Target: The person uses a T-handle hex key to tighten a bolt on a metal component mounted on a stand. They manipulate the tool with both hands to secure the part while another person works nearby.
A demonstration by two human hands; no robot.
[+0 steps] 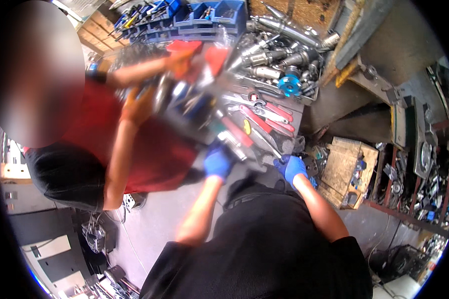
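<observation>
Closed, as far as the view shows, around the lower end of a slim metal bar [268, 144] with the right grip [291, 167]; extending from there ahead and leftward, over the surface [298, 110], close to red-handled tools [256, 118]. Probably stiff, moderate in weight, hard to break, and smooth enough to slip if oily; best taken by the shank, near the end already in the right grip, or closer to the middle for better balance. Placed with the left grip [217, 162] just beside a metal holder [230, 143], seemingly in touch with its near side; too blurred there to tell whether wrapped around it or only resting against it. To be found ahead of the left grip and slightly to its right, pointing back toward the gap between both grips. Likely dense and heavy for its length, rigid, slick on the bare metal, sturdy in the body; best held around the thick middle, well clear of either end. Seen well ahead of the right grip: a heap of similar metal parts [264, 59] with a blue cutter [289, 85] at its near edge
</observation>
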